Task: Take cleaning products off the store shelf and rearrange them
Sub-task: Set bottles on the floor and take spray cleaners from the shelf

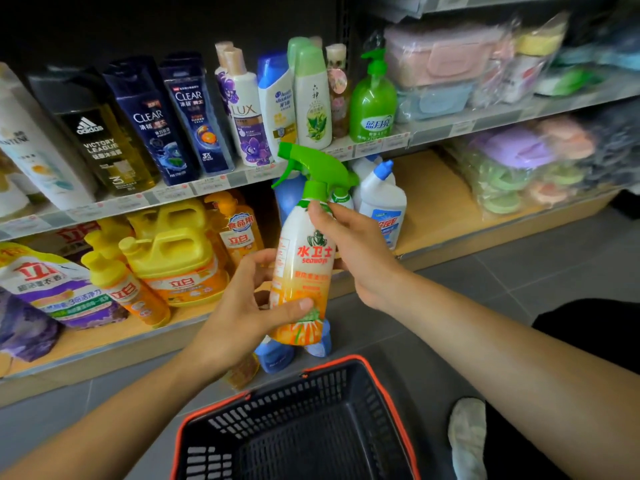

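The white-to-orange plastic spray bottle with a green trigger head (304, 258) is off the shelf. It is held in the air in front of the lower wooden shelf board (436, 202) and above the black plastic basket with an orange-red rim (393, 396). Both hands grip it. The left hand (239, 310) wraps the lower body, with the thumb across the orange part of the label and the fingers behind. The right hand (353, 251) curls round the shoulder just under the green collar.

The task looks to be at an early or middle stage. One product is in hand. Two blue bottles (277, 355) and an orange bottle (242, 372) sit low by the shelf's front edge, apparently on the grey floor, so they may already have been taken off, though that is not certain. No product shows in the visible part of the basket. A yellow handled jug (173, 244) and white bent-neck bottles with blue caps (381, 202) stand on the board, and a bare stretch lies to the right of them. Most of the rearranging seems left to do.

The spray bottle's long axis is near upright, its top leaning slightly right and its base down toward the basket. The nozzle points up and left toward the shelves, with the trigger hanging on that same side, and the printed label faces the camera.
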`<state>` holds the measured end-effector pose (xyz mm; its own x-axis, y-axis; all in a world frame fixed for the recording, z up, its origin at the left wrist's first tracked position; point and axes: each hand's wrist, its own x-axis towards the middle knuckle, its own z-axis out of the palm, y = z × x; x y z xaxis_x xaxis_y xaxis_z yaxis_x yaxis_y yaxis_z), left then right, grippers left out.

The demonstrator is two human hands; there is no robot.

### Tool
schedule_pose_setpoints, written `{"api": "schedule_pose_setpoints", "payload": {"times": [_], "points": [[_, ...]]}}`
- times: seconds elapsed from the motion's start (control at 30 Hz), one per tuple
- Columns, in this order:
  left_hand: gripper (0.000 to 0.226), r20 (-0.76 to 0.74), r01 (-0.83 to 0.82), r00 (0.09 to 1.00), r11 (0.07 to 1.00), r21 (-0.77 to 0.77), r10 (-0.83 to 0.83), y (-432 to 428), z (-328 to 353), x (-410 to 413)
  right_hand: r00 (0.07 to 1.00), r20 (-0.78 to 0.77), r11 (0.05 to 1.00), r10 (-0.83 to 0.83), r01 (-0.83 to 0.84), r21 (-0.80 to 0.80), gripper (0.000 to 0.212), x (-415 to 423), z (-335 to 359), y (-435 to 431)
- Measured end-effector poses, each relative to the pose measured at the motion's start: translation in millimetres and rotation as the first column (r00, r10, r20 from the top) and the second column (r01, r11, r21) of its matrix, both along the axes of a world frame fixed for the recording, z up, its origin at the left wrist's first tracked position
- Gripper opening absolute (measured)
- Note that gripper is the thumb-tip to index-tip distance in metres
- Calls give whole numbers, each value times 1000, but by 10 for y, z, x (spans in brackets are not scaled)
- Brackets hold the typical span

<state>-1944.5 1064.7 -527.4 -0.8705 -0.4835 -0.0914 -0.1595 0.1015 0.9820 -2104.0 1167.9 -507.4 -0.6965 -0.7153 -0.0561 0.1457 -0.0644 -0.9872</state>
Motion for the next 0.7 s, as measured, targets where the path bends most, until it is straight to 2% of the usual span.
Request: {"api": "schedule_pose_setpoints", "payload": {"times": [0.1, 0.2, 0.33, 0.43, 0.5, 0.57, 0.63, 0.7], "points": [[68, -48, -18, 998, 971, 239, 30, 3, 57, -15, 998, 51, 999, 37, -36, -21, 25, -50, 50, 30], [50, -101, -5, 993, 891, 453, 57, -12, 122, -32, 993, 97, 997, 70, -65, -50, 39, -52, 52, 52], [47, -125, 59, 992, 842, 536, 10, -49, 163, -10, 975, 147, 986, 165, -159, -52, 39, -53, 43, 88], [47, -103, 55, 995, 845, 532, 0, -31, 145, -21, 958, 173, 973, 228, -228, -17, 36, -52, 47, 107], [47, -96, 51, 995, 872, 487, -5, -17, 136, -25, 965, 166, 979, 203, -204, -11, 33, -49, 41, 102], [54, -82, 31, 997, 956, 292, -7, -40, 116, -22, 982, 109, 988, 152, -151, -14, 28, -34, 33, 95], [71, -66, -22, 997, 997, 80, 27, -57, 102, -16, 994, -12, 994, 106, -106, -16, 31, -5, 25, 90], [77, -83, -77, 993, 997, 25, 79, -60, 78, -16, 989, -125, 996, 82, -84, -11, 41, 28, 21, 87]]}}
